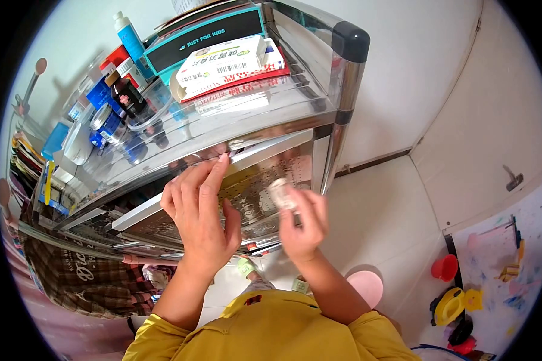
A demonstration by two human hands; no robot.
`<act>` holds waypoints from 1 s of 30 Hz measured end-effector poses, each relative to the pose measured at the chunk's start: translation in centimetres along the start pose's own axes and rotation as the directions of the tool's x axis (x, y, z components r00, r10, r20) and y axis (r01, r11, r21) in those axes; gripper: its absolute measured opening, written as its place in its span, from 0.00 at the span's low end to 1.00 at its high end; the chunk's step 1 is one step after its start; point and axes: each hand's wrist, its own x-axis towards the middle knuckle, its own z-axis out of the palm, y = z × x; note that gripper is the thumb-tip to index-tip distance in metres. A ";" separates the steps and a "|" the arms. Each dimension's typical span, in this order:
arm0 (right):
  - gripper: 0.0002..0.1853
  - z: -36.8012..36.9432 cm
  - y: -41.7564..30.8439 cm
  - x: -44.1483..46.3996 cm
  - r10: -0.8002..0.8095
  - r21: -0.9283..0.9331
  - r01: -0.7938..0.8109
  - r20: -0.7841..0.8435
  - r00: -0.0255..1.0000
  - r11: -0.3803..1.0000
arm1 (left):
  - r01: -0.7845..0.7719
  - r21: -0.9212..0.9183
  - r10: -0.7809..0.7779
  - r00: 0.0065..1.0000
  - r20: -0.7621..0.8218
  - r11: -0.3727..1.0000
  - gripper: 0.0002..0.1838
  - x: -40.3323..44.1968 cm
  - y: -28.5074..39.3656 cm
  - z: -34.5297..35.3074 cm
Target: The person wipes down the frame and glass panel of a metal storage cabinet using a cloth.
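Note:
My left hand (pixel 202 207) is at the top edge of a flip-down cabinet door (pixel 271 180). Its fingers curl over the silver rim, with the thumb on the front side. The door leans slightly outward, leaving a dark gap above it. My right hand (pixel 307 225) pinches a small pale wad of cloth (pixel 280 194) in front of the door's patterned shiny panel. Motion blurs that wad, so its exact kind is uncertain.
On the glass top stand a dark medicine bottle (pixel 126 95), a blue-labelled jar (pixel 108 123), white medicine boxes (pixel 223 66) and a black-and-teal box (pixel 205 39). Clothes (pixel 96 277) hang at left. A pink stool (pixel 365 289) and a red cup (pixel 444 267) are at right.

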 end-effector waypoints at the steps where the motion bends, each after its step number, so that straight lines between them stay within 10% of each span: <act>1: 0.19 -0.2 0.4 0.7 0.035 -0.020 -0.037 -0.055 0.998 0.999 | -0.001 -0.003 0.001 1.000 0.001 1.000 0.39 0.0 0.0 -0.1; 10: 0.16 2.1 0.9 0.1 0.055 -0.033 -0.059 -0.121 0.991 0.998 | 0.001 0.001 -0.001 1.000 0.014 1.000 0.40 0.0 -0.2 0.0; 14: 0.17 1.5 -0.1 -1.4 -0.038 0.096 0.024 0.150 0.988 0.995 | -0.006 0.011 0.007 0.999 -0.041 1.000 0.40 -0.3 -0.3 0.5; 19: 0.20 -0.7 1.1 1.0 0.045 -0.089 -0.056 -0.124 0.991 0.994 | -0.012 0.018 0.013 0.999 -0.045 1.000 0.41 -0.3 -0.4 0.5; 26: 0.18 0.9 1.1 0.9 0.102 -0.025 -0.104 -0.081 0.992 0.994 | -0.016 0.006 0.016 1.000 0.004 1.000 0.41 -0.3 -0.3 0.1; 30: 0.15 0.9 0.4 -0.2 -0.081 0.073 0.070 0.149 0.986 0.995 | -0.019 0.009 0.019 1.000 -0.023 1.000 0.41 -0.3 -0.2 0.4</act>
